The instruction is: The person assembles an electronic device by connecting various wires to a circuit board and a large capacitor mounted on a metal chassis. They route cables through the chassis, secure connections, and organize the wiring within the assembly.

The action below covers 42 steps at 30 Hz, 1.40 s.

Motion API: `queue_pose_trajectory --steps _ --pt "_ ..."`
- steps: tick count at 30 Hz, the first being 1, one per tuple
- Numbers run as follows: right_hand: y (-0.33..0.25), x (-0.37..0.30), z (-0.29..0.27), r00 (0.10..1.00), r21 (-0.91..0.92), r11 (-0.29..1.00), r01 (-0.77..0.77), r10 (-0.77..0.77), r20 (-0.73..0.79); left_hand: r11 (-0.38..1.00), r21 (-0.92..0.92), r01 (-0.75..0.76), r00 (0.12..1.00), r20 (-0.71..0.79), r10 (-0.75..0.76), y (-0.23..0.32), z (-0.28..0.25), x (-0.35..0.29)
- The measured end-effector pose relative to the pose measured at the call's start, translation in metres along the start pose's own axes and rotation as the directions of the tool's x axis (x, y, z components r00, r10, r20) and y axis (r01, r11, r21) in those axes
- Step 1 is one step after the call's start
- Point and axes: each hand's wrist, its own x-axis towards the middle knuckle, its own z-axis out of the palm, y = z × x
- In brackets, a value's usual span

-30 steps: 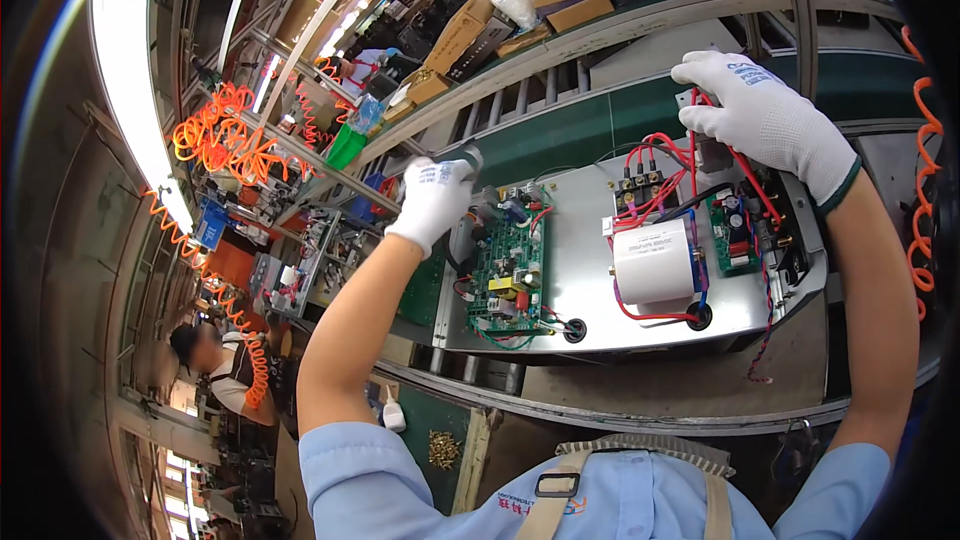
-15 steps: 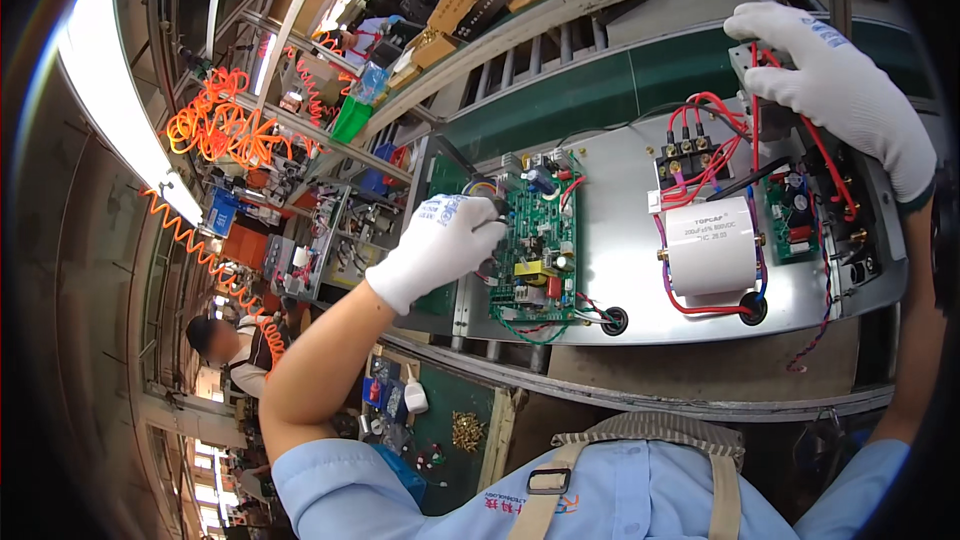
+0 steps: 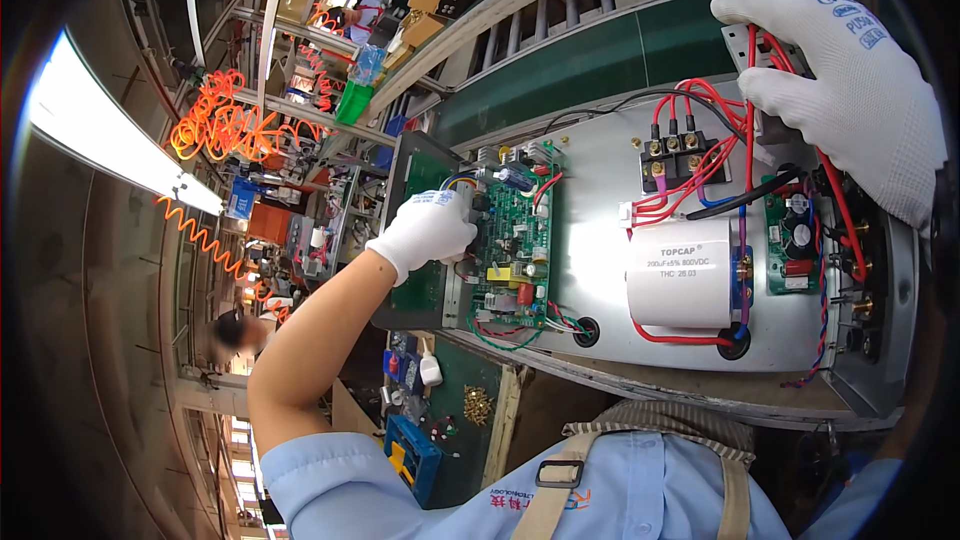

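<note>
My left hand (image 3: pixel 430 228), in a white glove, is closed at the left edge of a green circuit board (image 3: pixel 522 240), just below a bundle of coloured wires (image 3: pixel 460 180). Its fingertips point toward the board, and whatever they pinch is hidden. My right hand (image 3: pixel 850 80), gloved too, wraps over a grey metal bracket (image 3: pixel 738 46) at the far right corner of a metal chassis (image 3: pixel 590 250); red wires (image 3: pixel 752 105) run under its thumb. Between the hands sit a white cylindrical capacitor (image 3: pixel 680 290) and a black terminal block (image 3: pixel 684 156) with red leads.
A smaller green board (image 3: pixel 790 265) lies at the chassis's right end. Behind runs a green conveyor surface (image 3: pixel 590 70) beside rollers (image 3: pixel 542 18). Lower left, a bench holds brass fittings (image 3: pixel 478 405) and a blue bin (image 3: pixel 425 455). Orange coiled hoses (image 3: pixel 225 125) hang left; other people work beyond.
My left hand has drawn back from over the board's upper left to its left edge. My right hand stays on the bracket. The view has shifted, showing more of the chassis's left side panel.
</note>
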Motion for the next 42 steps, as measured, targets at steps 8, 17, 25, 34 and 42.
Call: queue_pose_trajectory --steps 8,17,25,34,42 --pt "0.0 0.002 -0.001 0.999 0.011 0.999 0.032 -0.032 -0.004 0.997 -0.036 0.074 0.984 0.163 -0.067 0.01 -0.016 0.005" --pt "-0.006 0.005 -0.007 0.994 0.001 0.995 0.1 -0.1 -0.032 0.951 -0.268 0.152 0.98 0.169 -0.109 0.017 -0.009 0.007" --pt "-0.013 0.017 -0.011 0.967 0.008 0.97 0.245 -0.245 0.074 0.938 0.273 -0.214 0.956 -0.139 0.259 0.019 -0.005 -0.01" --pt "-0.032 0.025 -0.021 0.973 0.002 0.989 0.149 -0.147 0.18 0.629 -0.073 -0.774 0.5 -0.679 0.537 0.133 -0.06 0.081" --pt "-0.026 0.025 -0.024 0.916 -0.396 0.872 0.288 -0.13 0.381 0.29 -0.447 -0.847 0.529 -0.765 0.367 0.039 -0.113 0.139"
